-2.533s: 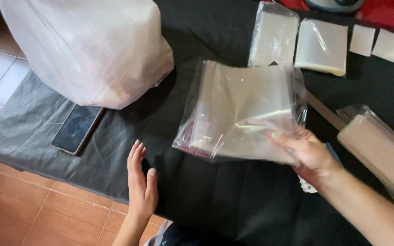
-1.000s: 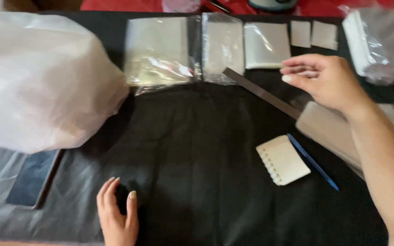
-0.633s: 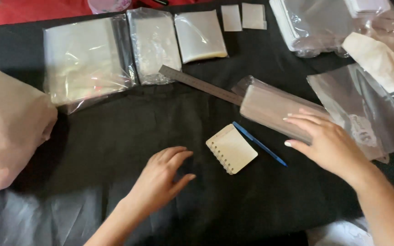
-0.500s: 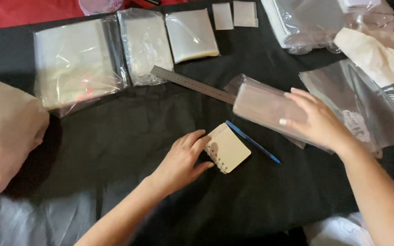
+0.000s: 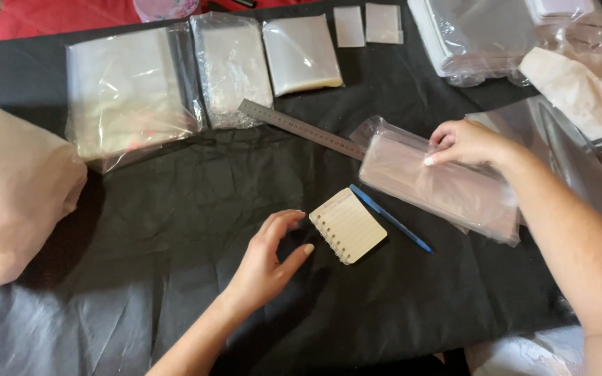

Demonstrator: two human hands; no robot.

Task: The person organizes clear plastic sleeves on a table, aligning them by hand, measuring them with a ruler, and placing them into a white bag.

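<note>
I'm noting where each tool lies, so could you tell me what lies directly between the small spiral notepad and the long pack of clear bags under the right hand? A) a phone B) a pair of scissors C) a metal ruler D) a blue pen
D: the blue pen lies slantwise between the spiral notepad and the pack of clear bags under the right hand.

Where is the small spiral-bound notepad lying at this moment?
In the head view, the small spiral-bound notepad lies on the black cloth near the centre, just right of the left hand's fingertips, with the blue pen along its right side.
</note>
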